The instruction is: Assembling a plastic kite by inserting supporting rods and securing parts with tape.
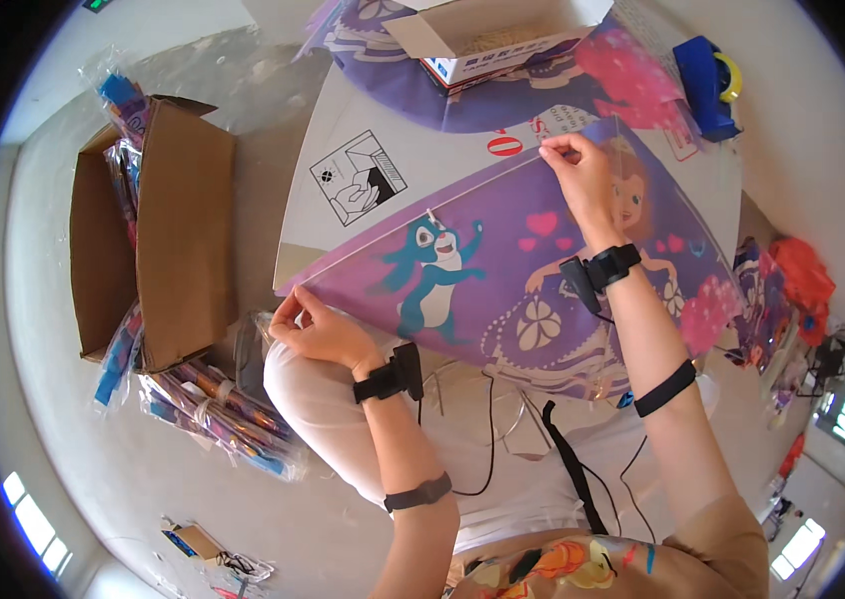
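Observation:
A purple kite [502, 240] with a cartoon princess and a teal-and-white animal printed on it lies across the white tabletop [308, 240] in front of me. Along its far slanting edge runs a thin pale rod [482, 187], with a small white fitting [432, 216] below it. My left hand [323, 329] is closed in a pinch on the kite's left corner. Farther up the same edge, my right hand [580, 175] pinches the kite's border near its top corner. Whether the rod is also between those fingertips is hard to make out. Both wrists wear black straps with small devices.
An open carton [502, 62] rests on more purple kite fabric [393, 90] at the far side. Beside it stands a blue tape dispenser [707, 90]. A tall cardboard box [188, 240] with wrapped kites is on the left; bagged bundles [228, 419] lie below it. Cables hang near my lap.

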Action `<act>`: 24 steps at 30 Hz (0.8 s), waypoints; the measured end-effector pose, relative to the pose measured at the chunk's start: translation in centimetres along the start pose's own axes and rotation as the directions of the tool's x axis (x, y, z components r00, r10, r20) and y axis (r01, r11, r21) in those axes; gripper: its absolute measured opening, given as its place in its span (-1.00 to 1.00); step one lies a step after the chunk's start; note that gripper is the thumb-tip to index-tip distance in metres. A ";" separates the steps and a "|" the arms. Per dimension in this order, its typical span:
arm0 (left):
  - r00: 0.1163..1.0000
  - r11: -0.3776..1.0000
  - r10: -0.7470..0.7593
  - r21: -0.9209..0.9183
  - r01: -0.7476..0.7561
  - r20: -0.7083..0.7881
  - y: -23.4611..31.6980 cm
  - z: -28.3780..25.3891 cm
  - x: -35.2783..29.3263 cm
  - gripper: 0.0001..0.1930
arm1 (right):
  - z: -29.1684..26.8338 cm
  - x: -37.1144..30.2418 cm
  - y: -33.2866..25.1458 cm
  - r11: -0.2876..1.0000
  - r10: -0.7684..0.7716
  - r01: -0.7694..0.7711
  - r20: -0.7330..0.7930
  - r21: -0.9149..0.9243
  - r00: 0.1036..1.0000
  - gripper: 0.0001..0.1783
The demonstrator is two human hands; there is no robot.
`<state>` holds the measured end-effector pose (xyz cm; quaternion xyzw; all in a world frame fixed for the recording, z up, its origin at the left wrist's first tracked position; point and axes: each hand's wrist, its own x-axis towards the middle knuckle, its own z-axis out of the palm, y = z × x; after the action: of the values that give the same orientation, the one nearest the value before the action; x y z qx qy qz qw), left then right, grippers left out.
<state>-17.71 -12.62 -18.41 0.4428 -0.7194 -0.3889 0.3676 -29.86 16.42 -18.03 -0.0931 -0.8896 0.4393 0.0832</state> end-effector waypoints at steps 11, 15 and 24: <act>1.000 1.000 -0.013 0.026 0.013 0.014 -0.2 0.0 0.2 -0.80 | 0.0 0.0 0.6 1.000 -0.016 0.016 -0.013 0.006 1.000 -0.89; 1.000 1.000 -0.024 0.014 0.024 0.017 -0.2 0.2 0.3 -0.81 | 0.1 0.1 0.8 0.999 -0.030 0.030 -0.013 0.018 0.999 -0.88; 0.999 1.000 -0.027 0.007 0.027 0.028 0.1 0.4 0.4 -0.80 | -0.2 0.5 1.2 0.996 -0.069 0.070 0.023 -0.048 0.997 -0.91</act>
<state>-18.19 -12.90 -18.43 0.4484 -0.7196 -0.3976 0.3508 -30.18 17.36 -18.83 -0.0594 -0.9036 0.4152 0.0868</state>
